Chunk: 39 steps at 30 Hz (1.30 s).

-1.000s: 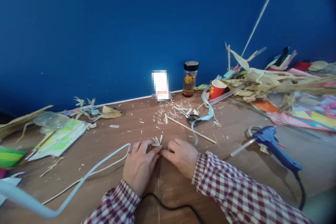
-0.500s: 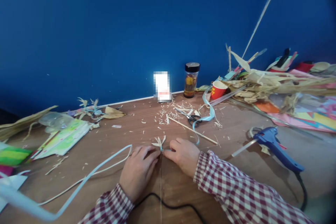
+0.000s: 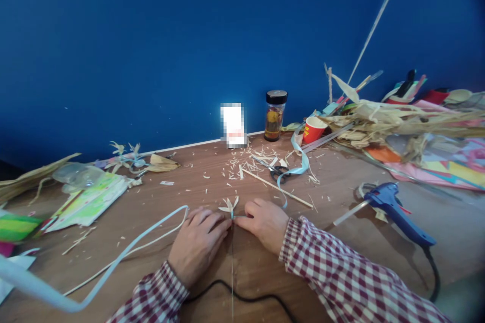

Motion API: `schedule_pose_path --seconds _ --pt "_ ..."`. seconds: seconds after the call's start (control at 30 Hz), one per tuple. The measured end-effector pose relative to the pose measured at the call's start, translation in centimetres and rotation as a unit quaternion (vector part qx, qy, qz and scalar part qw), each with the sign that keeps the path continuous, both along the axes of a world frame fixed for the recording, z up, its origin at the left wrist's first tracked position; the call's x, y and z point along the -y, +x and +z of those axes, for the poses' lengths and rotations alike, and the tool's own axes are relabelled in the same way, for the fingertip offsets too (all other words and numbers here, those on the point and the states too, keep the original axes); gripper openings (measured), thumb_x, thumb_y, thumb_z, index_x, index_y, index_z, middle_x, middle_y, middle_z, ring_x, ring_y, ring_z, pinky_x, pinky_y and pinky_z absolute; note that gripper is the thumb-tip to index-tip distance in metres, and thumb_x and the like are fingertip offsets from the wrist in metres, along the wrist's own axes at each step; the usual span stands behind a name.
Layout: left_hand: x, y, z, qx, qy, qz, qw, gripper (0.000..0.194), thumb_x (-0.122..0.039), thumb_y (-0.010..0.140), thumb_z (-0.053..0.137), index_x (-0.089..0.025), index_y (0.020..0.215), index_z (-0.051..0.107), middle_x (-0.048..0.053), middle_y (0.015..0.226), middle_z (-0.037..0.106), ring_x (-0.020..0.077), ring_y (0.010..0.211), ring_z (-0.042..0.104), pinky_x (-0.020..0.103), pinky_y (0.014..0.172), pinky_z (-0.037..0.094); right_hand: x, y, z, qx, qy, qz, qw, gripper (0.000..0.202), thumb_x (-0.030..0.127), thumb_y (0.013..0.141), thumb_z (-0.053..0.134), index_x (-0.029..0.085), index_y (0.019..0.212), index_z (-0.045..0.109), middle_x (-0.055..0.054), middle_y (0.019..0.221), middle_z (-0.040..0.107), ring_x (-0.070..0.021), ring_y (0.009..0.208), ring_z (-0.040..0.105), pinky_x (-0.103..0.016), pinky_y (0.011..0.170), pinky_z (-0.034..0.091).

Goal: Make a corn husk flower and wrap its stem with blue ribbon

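A small flower of pale corn-husk petals [image 3: 229, 205] with a light blue wrapped stem stands upright between my fingertips, low in the middle of the head view. My left hand [image 3: 200, 242] lies on the table, its fingers pressed together, with the tips at the stem from the left. My right hand [image 3: 265, 223] meets the stem from the other side, index finger stretched towards it and the other fingers curled. The stem's lower end is hidden by the fingers. A light blue ribbon [image 3: 303, 161] trails behind my right hand, over black-handled scissors [image 3: 281, 172].
Husk scraps and a thin stick [image 3: 278, 189] litter the wooden table [image 3: 212, 186]. A blue glue gun [image 3: 397, 214] lies at right. Behind stand a lidded jar [image 3: 275, 116] and a red paper cup [image 3: 314, 130]. Dried husks [image 3: 409, 123] are piled at back right. A white-blue loop [image 3: 132, 250] curves at left.
The whole view has shifted slightly. Both hands stay at the flower's stem, with the left hand tilted a little further left. The flower stays in place.
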<state>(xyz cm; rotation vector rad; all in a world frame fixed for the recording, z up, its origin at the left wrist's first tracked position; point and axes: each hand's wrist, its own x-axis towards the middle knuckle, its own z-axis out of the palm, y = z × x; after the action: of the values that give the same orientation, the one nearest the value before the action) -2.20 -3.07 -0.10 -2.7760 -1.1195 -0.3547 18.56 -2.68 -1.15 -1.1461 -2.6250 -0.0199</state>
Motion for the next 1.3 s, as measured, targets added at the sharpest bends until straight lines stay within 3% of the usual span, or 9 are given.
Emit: schedule_pose_path --seconds 0.27,0.43,0.87,1.3 --pt "-0.25 -0.46 -0.25 -0.005 0.004 -0.056 0.998 0.027 -0.021 0.085 0.044 -0.020 0.109 0.057 0.004 0.112 0.060 0.0206 0.105 0.047 0.040 0.092 0.038 -0.24 0.03 0.06 -0.015 -0.027 -0.013 0.999 0.023 0.021 0.086 0.047 0.030 0.101 0.061 -0.001 0.080 0.050 -0.0142 0.074 0.041 -0.025 0.060 0.032" --pt "-0.21 -0.63 -0.56 0.042 -0.002 -0.050 0.998 0.029 -0.020 0.085 0.044 -0.020 0.110 0.057 0.006 0.110 0.061 0.0190 0.106 0.048 0.037 0.089 0.042 -0.16 0.05 0.41 -0.008 -0.025 -0.010 1.000 0.023 0.022 0.087 0.045 0.030 0.101 0.061 -0.002 0.079 0.050 -0.0143 0.074 0.042 -0.025 0.061 0.033" --pt "-0.04 -0.55 -0.51 -0.005 -0.020 -0.045 0.999 0.032 -0.020 0.085 0.042 -0.022 0.116 0.053 0.006 0.112 0.060 0.0203 0.107 0.047 0.042 0.094 0.037 -0.36 -0.05 -0.04 -0.023 -0.047 -0.012 0.999 0.023 0.021 0.087 0.044 0.029 0.102 0.060 -0.002 0.079 0.053 -0.0152 0.075 0.042 -0.026 0.062 0.035" --pt "-0.01 -0.33 -0.45 -0.021 -0.035 -0.027 0.999 0.032 -0.021 0.085 0.044 -0.022 0.116 0.052 0.005 0.112 0.058 0.0193 0.102 0.048 0.036 0.087 0.041 -0.46 -0.11 0.35 -0.026 -0.076 -0.013 0.997 0.023 0.018 0.087 0.042 0.026 0.100 0.060 -0.002 0.081 0.055 -0.0156 0.075 0.044 -0.027 0.067 0.036"
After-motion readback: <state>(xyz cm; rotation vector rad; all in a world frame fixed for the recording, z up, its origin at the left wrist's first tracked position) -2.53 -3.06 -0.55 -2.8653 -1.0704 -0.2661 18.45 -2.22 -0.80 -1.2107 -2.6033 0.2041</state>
